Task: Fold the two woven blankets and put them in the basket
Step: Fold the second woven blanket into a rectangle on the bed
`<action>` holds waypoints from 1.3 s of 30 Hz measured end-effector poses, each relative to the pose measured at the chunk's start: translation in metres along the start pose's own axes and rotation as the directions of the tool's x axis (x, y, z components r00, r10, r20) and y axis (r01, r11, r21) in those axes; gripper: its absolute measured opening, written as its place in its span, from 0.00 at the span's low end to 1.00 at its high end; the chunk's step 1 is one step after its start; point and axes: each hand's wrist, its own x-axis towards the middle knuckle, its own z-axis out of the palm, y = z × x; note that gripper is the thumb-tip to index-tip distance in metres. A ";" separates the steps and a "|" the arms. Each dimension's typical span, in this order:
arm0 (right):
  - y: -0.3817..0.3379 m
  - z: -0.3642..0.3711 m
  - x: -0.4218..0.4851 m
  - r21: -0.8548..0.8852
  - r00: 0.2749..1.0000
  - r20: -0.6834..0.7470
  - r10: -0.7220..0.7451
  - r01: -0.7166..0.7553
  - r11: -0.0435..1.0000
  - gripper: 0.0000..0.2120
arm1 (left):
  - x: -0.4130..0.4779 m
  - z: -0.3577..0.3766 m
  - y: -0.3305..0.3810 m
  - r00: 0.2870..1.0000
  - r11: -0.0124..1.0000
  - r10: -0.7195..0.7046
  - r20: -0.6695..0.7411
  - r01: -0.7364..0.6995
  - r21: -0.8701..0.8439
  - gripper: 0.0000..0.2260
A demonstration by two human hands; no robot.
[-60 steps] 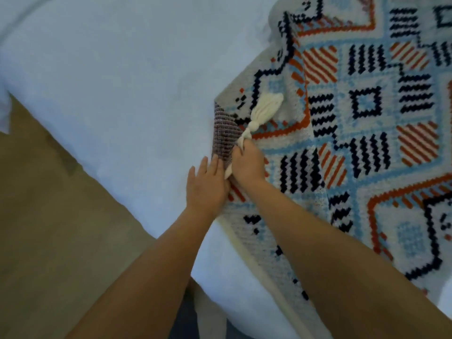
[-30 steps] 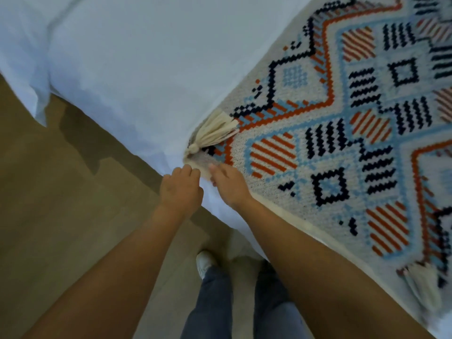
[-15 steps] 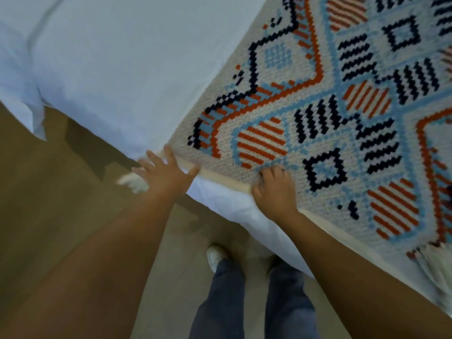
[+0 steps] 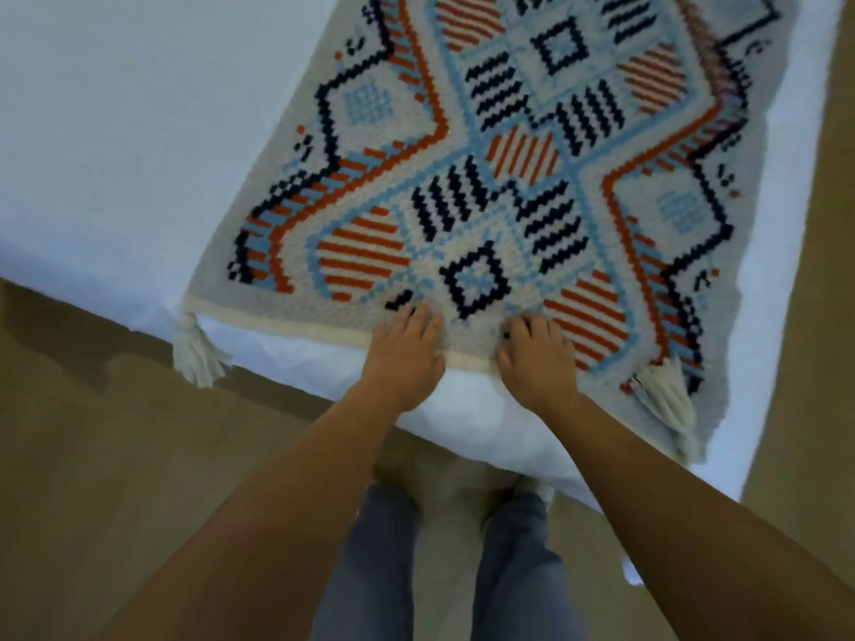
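Woven blanket (image 4: 509, 187) lies spread on the bed (image 4: 115, 131), centre and right of frame. Left hand (image 4: 402, 358) rests flat-fingered on its near hem; right hand (image 4: 536, 358) bends its fingers there, grip unclear. Folding seems barely begun; no basket in view.

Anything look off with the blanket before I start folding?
Mostly flat, but the blanket lies askew to the bed edge. Its left tassel hangs off the side, while the right tassel seems flipped up onto the weave, and the far right edge looks turned over.
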 end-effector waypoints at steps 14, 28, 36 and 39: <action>0.205 -0.003 -0.079 0.020 0.918 0.323 0.229 -0.248 0.969 0.17 | 0.021 0.061 0.241 0.981 0.984 0.084 0.176 -0.109 0.138 0.29; 0.236 -0.025 -0.108 -0.056 0.856 0.465 0.225 -0.225 0.973 0.09 | 0.030 0.056 0.310 0.965 0.951 0.159 0.210 -0.207 0.230 0.29; 0.261 -0.082 -0.094 -0.009 0.941 0.278 0.191 -0.196 0.980 0.09 | 0.049 0.017 0.340 0.969 0.939 0.170 0.177 -0.214 0.269 0.30; 0.287 -0.105 -0.090 0.068 0.975 0.137 0.174 -0.184 0.981 0.12 | 0.059 -0.008 0.370 0.979 0.938 0.168 0.117 -0.195 0.288 0.28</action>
